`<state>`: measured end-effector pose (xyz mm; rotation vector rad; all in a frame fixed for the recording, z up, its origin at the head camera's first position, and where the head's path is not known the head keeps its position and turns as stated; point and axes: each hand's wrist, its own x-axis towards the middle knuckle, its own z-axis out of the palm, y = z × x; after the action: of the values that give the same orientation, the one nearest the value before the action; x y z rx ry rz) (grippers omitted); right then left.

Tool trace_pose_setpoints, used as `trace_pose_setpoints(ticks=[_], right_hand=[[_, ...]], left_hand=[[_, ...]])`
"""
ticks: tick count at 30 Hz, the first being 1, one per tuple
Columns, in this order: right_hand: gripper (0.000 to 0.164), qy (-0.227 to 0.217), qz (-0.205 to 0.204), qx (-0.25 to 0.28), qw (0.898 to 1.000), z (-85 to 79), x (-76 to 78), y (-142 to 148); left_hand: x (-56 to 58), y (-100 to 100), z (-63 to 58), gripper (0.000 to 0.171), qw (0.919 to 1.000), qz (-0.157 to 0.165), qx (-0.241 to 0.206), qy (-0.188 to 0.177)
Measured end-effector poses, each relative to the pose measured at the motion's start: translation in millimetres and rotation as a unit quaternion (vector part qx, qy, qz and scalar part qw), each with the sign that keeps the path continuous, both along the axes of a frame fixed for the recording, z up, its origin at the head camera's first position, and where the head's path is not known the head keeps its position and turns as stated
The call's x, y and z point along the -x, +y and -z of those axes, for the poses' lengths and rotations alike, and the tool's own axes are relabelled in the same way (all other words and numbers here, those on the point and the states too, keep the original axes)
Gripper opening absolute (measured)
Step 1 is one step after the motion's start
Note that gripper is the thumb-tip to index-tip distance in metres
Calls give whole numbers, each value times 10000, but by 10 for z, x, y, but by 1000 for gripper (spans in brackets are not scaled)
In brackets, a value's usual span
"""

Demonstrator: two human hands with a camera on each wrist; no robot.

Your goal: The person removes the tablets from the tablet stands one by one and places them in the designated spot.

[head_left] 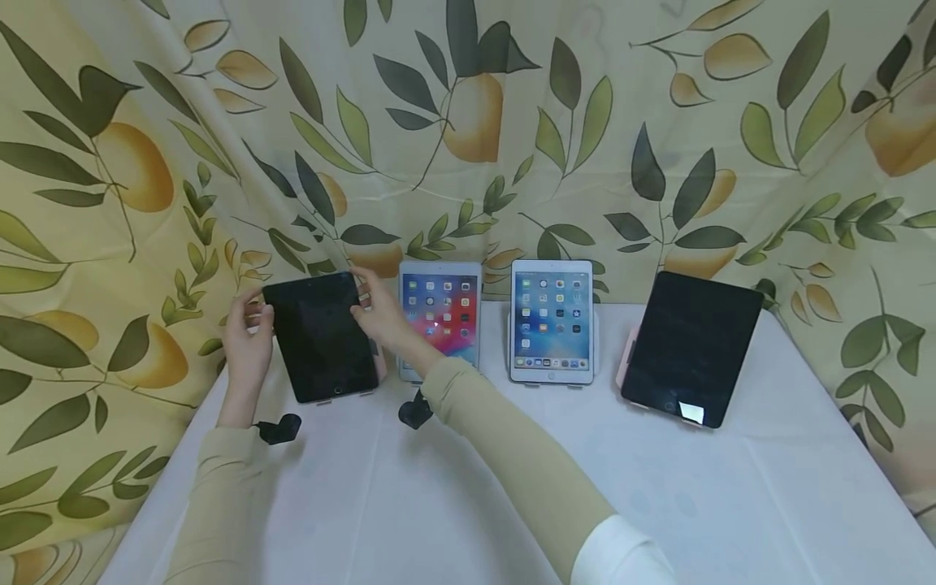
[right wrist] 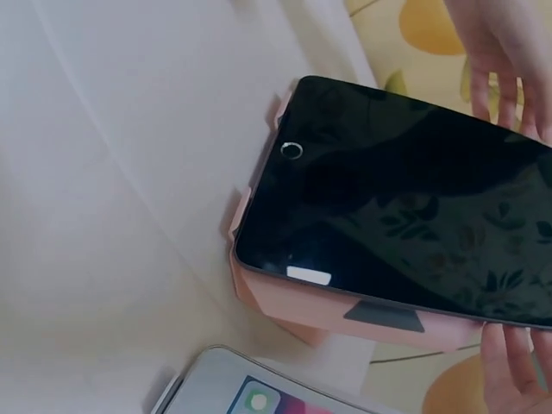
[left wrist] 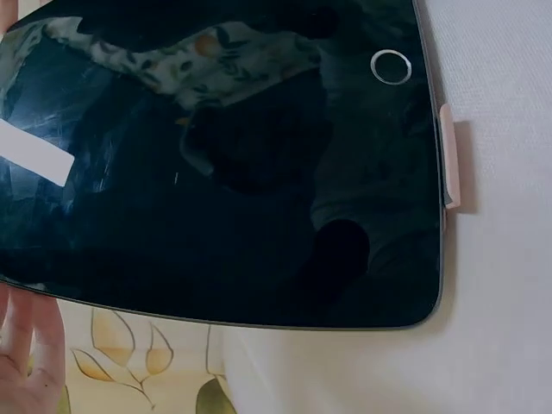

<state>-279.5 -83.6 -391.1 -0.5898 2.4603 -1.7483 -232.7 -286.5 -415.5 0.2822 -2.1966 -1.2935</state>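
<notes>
At the table's left end a black tablet (head_left: 322, 337) with a dark screen leans back on a pink stand (right wrist: 285, 293), whose lips show below its home-button end. My left hand (head_left: 249, 333) holds the tablet's upper left edge, its fingers reaching behind. On the opposite edge, near the top corner, my right hand (head_left: 380, 309) grips it, thumb at the front and fingers partly hidden behind. The right wrist view has both hands on opposite long edges. In the left wrist view the screen fills most of the picture, with left-hand fingers (left wrist: 34, 345) below its edge.
A white tablet (head_left: 439, 313) with a lit red and blue screen stands just right, partly behind my right forearm. Beyond it are another lit white tablet (head_left: 552, 321) and a tilted black tablet (head_left: 691, 349) on a pink stand. A patterned curtain (head_left: 556, 162) hangs behind the white-covered table (head_left: 790, 455).
</notes>
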Motion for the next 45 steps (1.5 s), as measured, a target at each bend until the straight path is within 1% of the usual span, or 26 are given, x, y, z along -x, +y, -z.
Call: trace_pose_setpoints(ticks=[4,6,8,11,14,16,18,23,25,29,31,34,38,40,45], right_hand=[[59,56,-37,81,9999,-17,-15,-18],[58,126,-78,63,9999,-26,-21,-18],[56,257,-119,-68,9996,-37,-27,-11],[52,509,-90,-247,9984,-32,-20,3],[47,698,54,-315,9971,-14,-11,26],[45,763,131,-307,9965,-6,-13,39],[43,835,158,-351,9958,-8,-23,45],[39,889,182,-442,9949,-22,-55,37],[37,838,183,-443,9953,-24,-68,36],[32,795,182,-340,9961,-17,-98,47],[29,861,200,-250,9958,-5,-114,52],[28,1002,211,-117,9947,20,-138,57],[29,1151,187,59,9932,47,-176,60],[28,1224,159,104,9923,47,-191,66],[29,1267,47,281,9915,-2,-269,159]], left_hand=[[-34,-27,-29,35,9997,52,-222,-82],[-45,-50,-34,35,9989,124,-432,-112],[-54,-65,-38,35,9976,197,-663,-96],[-60,-78,-36,34,9933,408,-1078,-25],[-67,-79,-37,33,9890,645,-1328,-2],[-81,-77,-46,33,9874,761,-1390,-56],[-104,-75,-66,33,9870,803,-1391,-94],[-234,-13,-206,29,9846,863,-1514,-159],[-264,-7,-227,28,9828,890,-1615,-128],[-230,-76,-128,27,9815,923,-1675,3],[-204,-114,-72,26,9793,981,-1766,105],[-207,-132,-46,26,9716,1142,-2054,286],[-250,-131,-57,26,9622,1304,-2338,501],[-281,-123,-78,26,9615,1329,-2337,571],[-387,-65,-165,25,9675,1403,-2055,443]])
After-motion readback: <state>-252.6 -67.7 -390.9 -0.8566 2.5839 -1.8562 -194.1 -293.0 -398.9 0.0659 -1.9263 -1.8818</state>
